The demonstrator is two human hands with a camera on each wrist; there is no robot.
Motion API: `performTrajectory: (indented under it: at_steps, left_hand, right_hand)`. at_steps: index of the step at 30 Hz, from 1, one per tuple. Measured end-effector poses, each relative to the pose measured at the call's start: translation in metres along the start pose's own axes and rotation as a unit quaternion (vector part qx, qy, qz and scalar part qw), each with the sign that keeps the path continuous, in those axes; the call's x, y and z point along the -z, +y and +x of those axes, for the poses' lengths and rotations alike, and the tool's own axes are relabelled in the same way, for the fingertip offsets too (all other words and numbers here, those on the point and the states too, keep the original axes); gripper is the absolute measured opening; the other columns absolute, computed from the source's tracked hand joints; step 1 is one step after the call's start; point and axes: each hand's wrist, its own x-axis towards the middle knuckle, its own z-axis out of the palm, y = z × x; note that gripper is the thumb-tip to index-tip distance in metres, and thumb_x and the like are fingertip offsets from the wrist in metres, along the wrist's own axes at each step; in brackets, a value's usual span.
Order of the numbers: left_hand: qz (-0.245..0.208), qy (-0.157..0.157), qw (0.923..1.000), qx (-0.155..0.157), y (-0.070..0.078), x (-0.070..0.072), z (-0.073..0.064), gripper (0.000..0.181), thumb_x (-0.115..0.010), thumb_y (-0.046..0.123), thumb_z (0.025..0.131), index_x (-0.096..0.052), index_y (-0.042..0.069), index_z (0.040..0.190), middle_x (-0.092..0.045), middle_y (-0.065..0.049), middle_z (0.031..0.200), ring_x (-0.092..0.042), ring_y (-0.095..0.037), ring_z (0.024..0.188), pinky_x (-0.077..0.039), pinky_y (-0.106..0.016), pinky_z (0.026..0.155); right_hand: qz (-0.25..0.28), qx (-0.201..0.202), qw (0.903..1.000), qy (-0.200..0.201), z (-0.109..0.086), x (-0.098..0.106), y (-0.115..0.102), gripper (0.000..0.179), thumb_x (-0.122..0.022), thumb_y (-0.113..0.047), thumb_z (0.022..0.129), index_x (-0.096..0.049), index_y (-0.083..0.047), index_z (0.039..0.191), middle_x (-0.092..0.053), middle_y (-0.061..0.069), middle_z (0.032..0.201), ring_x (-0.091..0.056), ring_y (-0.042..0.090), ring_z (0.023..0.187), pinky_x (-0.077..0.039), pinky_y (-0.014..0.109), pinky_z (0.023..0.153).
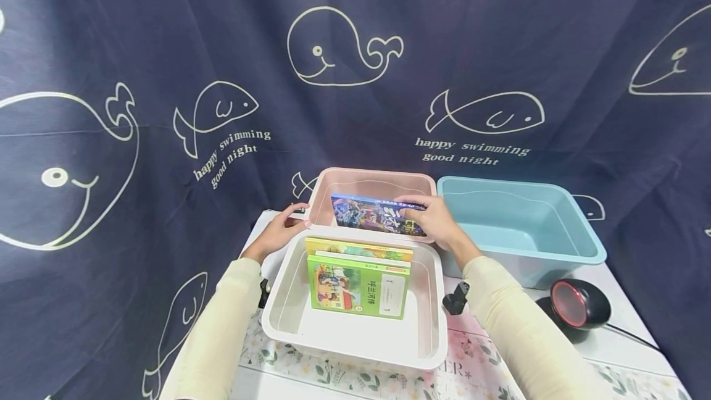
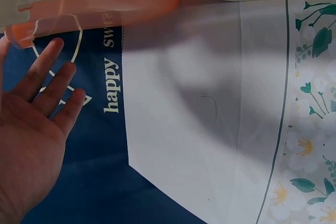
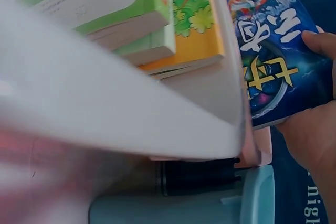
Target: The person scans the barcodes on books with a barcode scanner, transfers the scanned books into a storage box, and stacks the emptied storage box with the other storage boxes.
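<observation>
My right hand (image 1: 435, 220) grips a dark blue picture-covered book (image 1: 369, 215) by its right end, thumb on the front cover. The book stands upright inside the pink bin (image 1: 378, 178), its lower part hidden by the bin's front wall. In the right wrist view, the book's cover shows large white and yellow characters. At the pink bin's front left corner is my left hand (image 1: 280, 232), fingertips right at the rim. Its fingers (image 2: 55, 90) are spread and fairly straight in the left wrist view, with nothing held.
Nearest me, a white bin (image 1: 355, 354) holds a green book (image 1: 355, 286) and a yellow book (image 1: 358, 248), among several standing upright. A blue bin (image 1: 594, 239) stands at the right. In front of it sits a black rounded device (image 1: 597, 306) with a cable. A dark curtain (image 1: 355, 128) hangs behind.
</observation>
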Motion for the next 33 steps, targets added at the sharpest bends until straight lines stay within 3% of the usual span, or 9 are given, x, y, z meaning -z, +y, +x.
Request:
performTrajectory:
  at_steps: [7, 11, 15, 20, 33]
  left_hand:
    - [0.004, 0.003, 1.0, -0.006, 0.001, -0.002, 0.0, 0.054, -0.067, 0.035, 0.101, -0.048, 0.027, 0.151, -0.069, -0.022, 0.132, -0.068, -0.035, 0.123, -0.057, -0.047, 0.097]
    - [0.005, 0.001, 1.0, -0.005, 0.001, -0.004, -0.001, 0.053, -0.066, 0.034, 0.102, -0.048, 0.027, 0.151, -0.069, -0.021, 0.132, -0.068, -0.034, 0.123, -0.057, -0.045, 0.096]
    - [0.004, -0.001, 1.0, -0.007, 0.001, -0.004, -0.001, 0.053, -0.066, 0.033, 0.102, -0.047, 0.025, 0.152, -0.069, -0.022, 0.132, -0.068, -0.034, 0.122, -0.057, -0.044, 0.095]
    - [0.003, 0.003, 1.0, -0.004, 0.004, -0.003, -0.002, 0.053, -0.067, 0.034, 0.101, -0.049, 0.028, 0.151, -0.069, -0.021, 0.132, -0.068, -0.035, 0.123, -0.057, -0.046, 0.096]
    - [0.002, 0.0, 1.0, 0.0, 0.004, -0.001, -0.002, 0.055, -0.068, 0.036, 0.101, -0.048, 0.029, 0.151, -0.068, -0.021, 0.134, -0.068, -0.035, 0.124, -0.057, -0.047, 0.097]
  right_hand:
    - [-0.011, -0.004, 0.9986, -0.051, 0.0, -0.003, 0.009, 0.033, -0.07, -0.002, 0.093, -0.073, -0.005, 0.125, -0.072, 0.021, 0.126, -0.073, 0.029, 0.107, -0.06, 0.04, 0.093]
    - [-0.079, 0.007, 0.9954, -0.054, 0.0, -0.002, 0.015, 0.033, -0.07, -0.001, 0.091, -0.075, -0.007, 0.123, -0.073, 0.016, 0.127, -0.072, 0.028, 0.111, -0.058, 0.039, 0.096]
    - [-0.153, 0.028, 0.9859, -0.062, 0.0, -0.001, 0.019, 0.032, -0.069, 0.0, 0.09, -0.077, -0.007, 0.12, -0.075, 0.015, 0.123, -0.07, 0.029, 0.113, -0.053, 0.046, 0.103]
    - [-0.197, 0.057, 0.9758, -0.078, 0.002, -0.004, 0.018, 0.03, -0.066, 0.001, 0.088, -0.077, -0.004, 0.115, -0.077, 0.018, 0.115, -0.072, 0.031, 0.106, -0.054, 0.052, 0.1]
    - [-0.203, 0.048, 0.9749, -0.078, 0.005, -0.006, 0.02, 0.028, -0.065, 0.005, 0.088, -0.077, -0.001, 0.112, -0.078, 0.016, 0.111, -0.073, 0.03, 0.107, -0.056, 0.048, 0.098]
